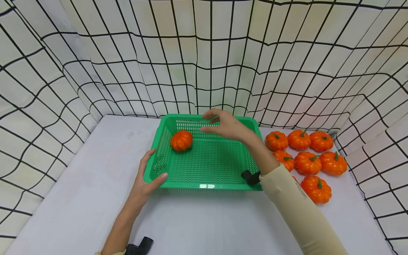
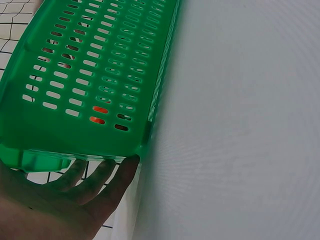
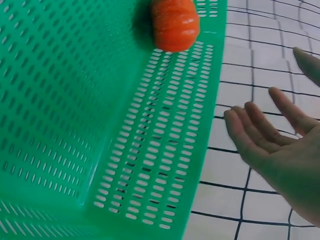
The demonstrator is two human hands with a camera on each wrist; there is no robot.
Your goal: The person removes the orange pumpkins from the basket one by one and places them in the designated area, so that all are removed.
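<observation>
A green perforated plastic basket [image 1: 204, 186] stands on the white table, with one small orange pumpkin [image 1: 181, 141] in its far left part. My left hand [image 1: 145, 180] holds the basket's left front corner, thumb over the rim and fingers along the outside wall. In the left wrist view, the left hand's fingers [image 2: 102, 182] lie against the basket's end. My right hand [image 1: 223, 124] hovers over the basket's back side, fingers loosely bent and apart from the thumb, holding nothing. The right wrist view shows that pumpkin [image 3: 175, 25] inside the basket, apart from the right hand [image 3: 280, 140].
Several orange pumpkins [image 1: 307, 163] stand grouped on the table right of the basket, some partly hidden by the right forearm. White walls with a black grid net [image 1: 210, 67] enclose the table [image 1: 79, 177] at the back and both sides.
</observation>
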